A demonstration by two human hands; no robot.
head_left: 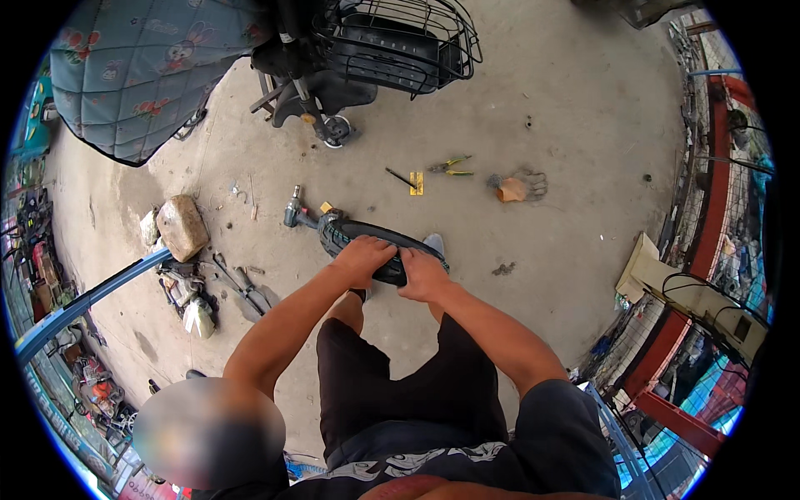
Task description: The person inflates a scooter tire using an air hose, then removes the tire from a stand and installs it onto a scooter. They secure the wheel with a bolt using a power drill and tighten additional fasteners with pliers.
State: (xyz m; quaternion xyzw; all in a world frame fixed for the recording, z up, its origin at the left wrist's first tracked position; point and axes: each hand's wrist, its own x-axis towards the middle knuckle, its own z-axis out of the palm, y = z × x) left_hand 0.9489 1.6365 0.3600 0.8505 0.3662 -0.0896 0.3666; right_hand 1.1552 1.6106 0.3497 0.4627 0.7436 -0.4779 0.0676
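Open-air repair yard: bare concrete floor [575,125], scattered pliers [450,166], a basketed scooter [367,58].

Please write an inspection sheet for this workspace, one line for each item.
Surface: bare concrete floor, stained and dusty.
Job's things: black tyre held upright on the floor.
Clutter: power drill, pliers, yellow strip, stone, hand tools, glove.
Hands: left hand and right hand both grip the tyre's top edge.
Cables: black cable at the right edge.
Surroundings: scooter with wire basket, patterned cover, blue bar.
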